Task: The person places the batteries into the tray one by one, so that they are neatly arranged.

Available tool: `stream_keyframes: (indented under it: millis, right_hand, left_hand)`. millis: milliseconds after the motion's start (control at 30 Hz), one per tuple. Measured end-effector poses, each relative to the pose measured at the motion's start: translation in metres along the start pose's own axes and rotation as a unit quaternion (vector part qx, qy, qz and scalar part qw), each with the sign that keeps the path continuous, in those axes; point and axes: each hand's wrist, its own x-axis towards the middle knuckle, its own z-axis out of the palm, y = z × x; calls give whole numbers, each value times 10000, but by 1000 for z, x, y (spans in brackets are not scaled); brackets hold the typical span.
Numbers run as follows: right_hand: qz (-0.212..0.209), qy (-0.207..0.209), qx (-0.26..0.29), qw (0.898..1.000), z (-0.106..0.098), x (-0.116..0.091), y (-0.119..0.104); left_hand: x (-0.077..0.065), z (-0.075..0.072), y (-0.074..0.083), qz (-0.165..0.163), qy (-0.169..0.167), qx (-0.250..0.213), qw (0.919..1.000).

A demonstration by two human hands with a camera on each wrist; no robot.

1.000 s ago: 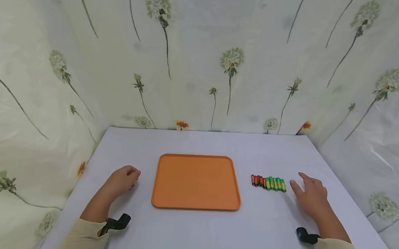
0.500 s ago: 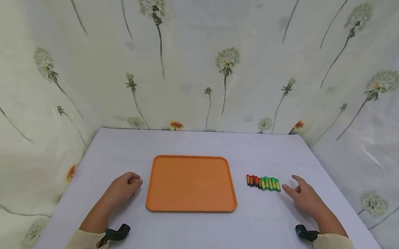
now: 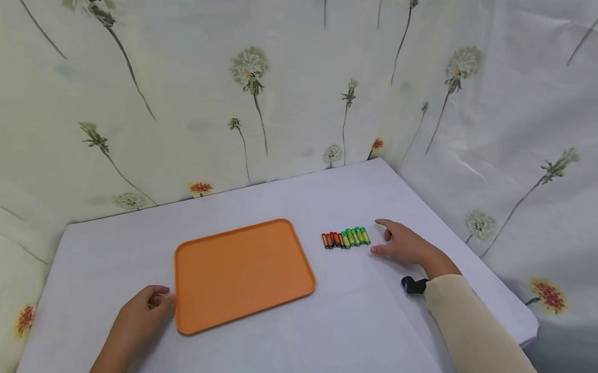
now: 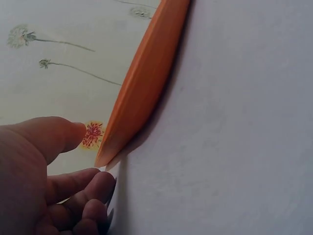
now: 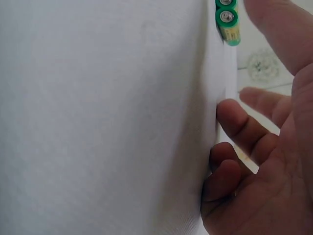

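Side by side on the table lies a row of batteries: several thin red-and-black batteries (image 3: 333, 241) at the left and several larger green-and-yellow batteries (image 3: 356, 237) at the right. My right hand (image 3: 405, 244) is just right of the green end, index finger and thumb spread, holding nothing. In the right wrist view, the flat ends of two green batteries (image 5: 227, 17) show near the thumb. An orange rectangular tray (image 3: 245, 274) lies flat left of the row. My left hand (image 3: 140, 320), fingers loosely bent around nothing, is at the tray's left edge (image 4: 139, 88).
A white cloth covers the table (image 3: 342, 333). Behind it and along the sides hangs a pale curtain (image 3: 293, 97) printed with dandelions. Black wrist camera mounts (image 3: 414, 285) stick out by the sleeves.
The head view has turned to the right. My right hand has come nearer the green batteries, its index finger and thumb reaching toward them. My left hand has moved closer to the tray.
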Motion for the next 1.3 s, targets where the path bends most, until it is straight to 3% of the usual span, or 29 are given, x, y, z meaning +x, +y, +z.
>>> stream_keyframes:
  millis: [133, 333, 433, 967, 1133, 1300]
  right_hand:
    - [-149, -151, -196, 9996, -3, -3, -1]
    - [-299, -336, -452, 9980, -10, -4, -3]
    - [-330, -346, -444, 9979, -11, -5, -5]
    - [-372, -178, -411, 9983, 1, 8, -23]
    - [-207, 39, -511, 9985, 0, 5, -22]
    - [13, 274, -245, 9993, 1, 3, -26]
  left_hand:
    - [-3, 7, -1, 72, 83, 67, 9999]
    - [-5, 14, 4, 552, 253, 124, 9981]
    - [-4, 17, 6, 641, 228, 27, 9977]
    - [-4, 12, 0, 591, 217, 94, 9980]
    - [-4, 14, 4, 427, 125, 39, 9990]
    - [-8, 14, 3, 456, 128, 125, 9988]
